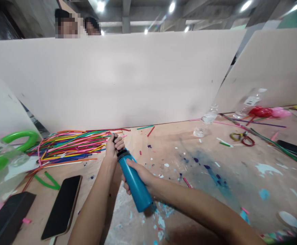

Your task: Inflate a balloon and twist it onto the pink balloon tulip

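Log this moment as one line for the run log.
left hand: shut on pump handle | right hand: shut on blue pump | pump: tilted over table | nearby: balloon sticks, phone

Left hand (114, 146) wraps the black top end of the blue pump (134, 183); handle and nozzle hidden under the fingers, can't tell what's at the tip. Right hand (138, 175) sits behind the pump barrel, palm and most fingers covered. Both forearms run out at the bottom edge.

Phone (63, 206): lower corner cut off at the bottom edge. Black case (9, 217): cut off bottom-left. Green balloon (7, 146): partly behind a clear plastic container (0, 166), itself cut by the left edge.

Two people behind the white partition (117, 78): only tops of heads show. Far-right items by the plastic bottle (249, 102) blurred; the bottle's label is too small to read.
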Tool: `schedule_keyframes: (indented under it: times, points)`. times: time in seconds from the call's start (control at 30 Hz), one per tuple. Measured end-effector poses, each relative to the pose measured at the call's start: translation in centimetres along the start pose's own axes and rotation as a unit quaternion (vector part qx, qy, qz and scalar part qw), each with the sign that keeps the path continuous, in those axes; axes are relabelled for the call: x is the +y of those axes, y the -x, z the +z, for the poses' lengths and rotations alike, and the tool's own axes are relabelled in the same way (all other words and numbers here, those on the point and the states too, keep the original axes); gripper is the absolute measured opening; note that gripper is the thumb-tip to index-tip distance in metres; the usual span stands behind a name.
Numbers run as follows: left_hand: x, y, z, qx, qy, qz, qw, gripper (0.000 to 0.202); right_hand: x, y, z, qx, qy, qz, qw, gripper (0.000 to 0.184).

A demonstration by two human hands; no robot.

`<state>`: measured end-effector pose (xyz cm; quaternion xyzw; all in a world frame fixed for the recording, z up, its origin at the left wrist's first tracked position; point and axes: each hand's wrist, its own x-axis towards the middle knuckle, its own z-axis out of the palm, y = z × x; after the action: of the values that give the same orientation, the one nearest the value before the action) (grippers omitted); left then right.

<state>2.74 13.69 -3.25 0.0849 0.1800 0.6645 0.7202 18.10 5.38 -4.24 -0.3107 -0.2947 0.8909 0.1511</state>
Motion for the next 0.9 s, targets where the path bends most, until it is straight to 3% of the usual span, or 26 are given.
schedule_keyframes:
  times: [0.13,0.3,0.4,0.47,0.6,0.73,0.9]
  points:
    - [2.6,0.2,-0.6,0.000,0.002,-0.013,1.000,0.034,3.0,0.7,1.8,0.003,-0.074,0.036,0.997,0.058]
    - [5.4,1.0,-1.6,-0.020,0.005,-0.003,1.000,0.031,6.0,2.9,3.3,-0.012,-0.029,0.085,0.996,0.066]
    - [7.0,1.3,-2.4,-0.032,0.015,0.017,0.999,0.032,7.1,3.9,3.4,-0.023,-0.037,0.049,0.998,0.059]
    - [8.2,1.6,-3.0,-0.042,0.026,0.040,0.998,0.032,7.7,4.3,3.3,-0.021,-0.038,0.020,0.999,0.064]
    - [10.4,2.0,-3.9,-0.088,0.059,0.082,0.991,0.029,8.8,4.6,3.2,-0.025,-0.048,0.018,0.998,0.064]
    - [11.7,1.9,-4.8,-0.107,0.091,0.106,0.984,0.029,9.0,4.9,2.9,-0.015,-0.068,0.009,0.998,0.053]
    - [12.0,1.8,-5.1,-0.131,0.107,0.121,0.978,0.025,6.0,5.6,3.4,0.019,-0.095,0.032,0.995,0.036]
